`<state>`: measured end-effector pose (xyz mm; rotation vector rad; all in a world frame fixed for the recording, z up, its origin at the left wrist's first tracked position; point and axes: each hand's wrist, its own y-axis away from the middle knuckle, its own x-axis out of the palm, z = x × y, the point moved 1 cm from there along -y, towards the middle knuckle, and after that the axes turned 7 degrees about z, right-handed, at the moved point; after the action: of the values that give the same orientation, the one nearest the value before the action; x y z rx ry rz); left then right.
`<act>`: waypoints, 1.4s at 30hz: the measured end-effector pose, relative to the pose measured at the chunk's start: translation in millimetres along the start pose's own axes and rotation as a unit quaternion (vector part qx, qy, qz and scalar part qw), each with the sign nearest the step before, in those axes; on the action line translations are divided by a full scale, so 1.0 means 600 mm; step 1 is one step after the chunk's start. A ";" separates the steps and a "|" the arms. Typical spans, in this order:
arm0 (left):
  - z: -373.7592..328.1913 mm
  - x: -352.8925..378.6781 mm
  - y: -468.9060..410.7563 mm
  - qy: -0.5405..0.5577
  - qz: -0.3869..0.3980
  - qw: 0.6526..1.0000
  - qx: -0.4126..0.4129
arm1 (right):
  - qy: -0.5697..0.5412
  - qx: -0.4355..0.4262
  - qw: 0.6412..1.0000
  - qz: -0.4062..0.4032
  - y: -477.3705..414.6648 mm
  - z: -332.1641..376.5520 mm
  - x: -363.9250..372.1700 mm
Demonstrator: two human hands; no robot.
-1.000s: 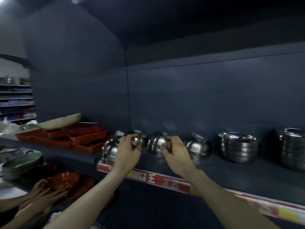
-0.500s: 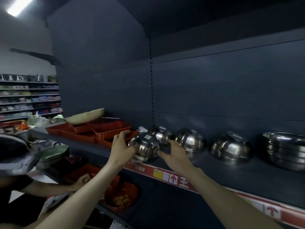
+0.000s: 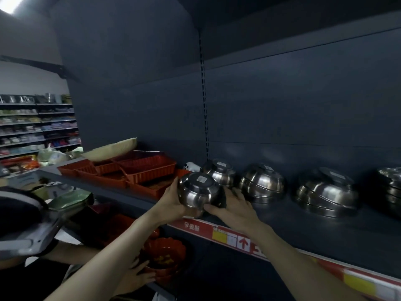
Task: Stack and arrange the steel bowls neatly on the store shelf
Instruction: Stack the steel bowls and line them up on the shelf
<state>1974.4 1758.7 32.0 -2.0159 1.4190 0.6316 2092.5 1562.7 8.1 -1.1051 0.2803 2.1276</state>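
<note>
A small stack of upturned steel bowls (image 3: 196, 191) sits at the front edge of the dark shelf (image 3: 314, 231), held from both sides. My left hand (image 3: 173, 202) grips its left flank and my right hand (image 3: 233, 206) grips its right and lower side. Behind it stands another upturned bowl stack (image 3: 219, 171). To the right lie two larger upturned stacks (image 3: 261, 184) (image 3: 325, 192). A pile of upright steel bowls (image 3: 390, 181) shows at the right edge.
Orange plastic baskets (image 3: 138, 170) fill the shelf section to the left. A red price strip (image 3: 238, 240) runs along the shelf front. Below left, another person's hand (image 3: 134, 276) holds red bowls (image 3: 165, 255). A green dish (image 3: 69, 200) lies further left.
Both hands have drawn the small bowl stack forward and left, from among the back row to the shelf's front edge. The camera view has swung left.
</note>
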 end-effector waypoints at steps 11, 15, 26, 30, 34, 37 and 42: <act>0.009 -0.001 -0.004 -0.027 -0.023 0.999 0.029 | 0.018 -0.010 0.999 0.024 -0.006 -0.007 0.009; -0.014 -0.001 0.000 -0.035 -0.030 0.997 0.057 | -0.009 -0.034 0.999 0.009 0.002 -0.012 0.004; -0.103 0.003 0.040 0.001 -0.026 0.994 0.104 | -0.247 -0.145 0.955 -0.073 0.090 -0.001 -0.036; -0.149 0.033 0.049 0.011 -0.016 0.993 0.120 | -0.261 -0.162 0.944 -0.118 0.153 -0.003 -0.083; -0.203 0.072 0.059 0.052 0.004 0.991 0.126 | -0.222 -0.157 0.949 -0.159 0.217 -0.022 -0.134; -0.252 0.105 0.071 0.063 0.017 0.987 0.147 | -0.202 -0.138 0.954 -0.175 0.268 -0.038 -0.174; -0.343 0.164 0.105 0.076 0.037 0.977 0.197 | -0.166 -0.117 0.958 -0.203 0.367 -0.061 -0.237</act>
<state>1955.9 1533.0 101.0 -1.7307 1.5727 0.2050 2019.9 1315.5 69.4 -0.8226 -0.3381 1.9565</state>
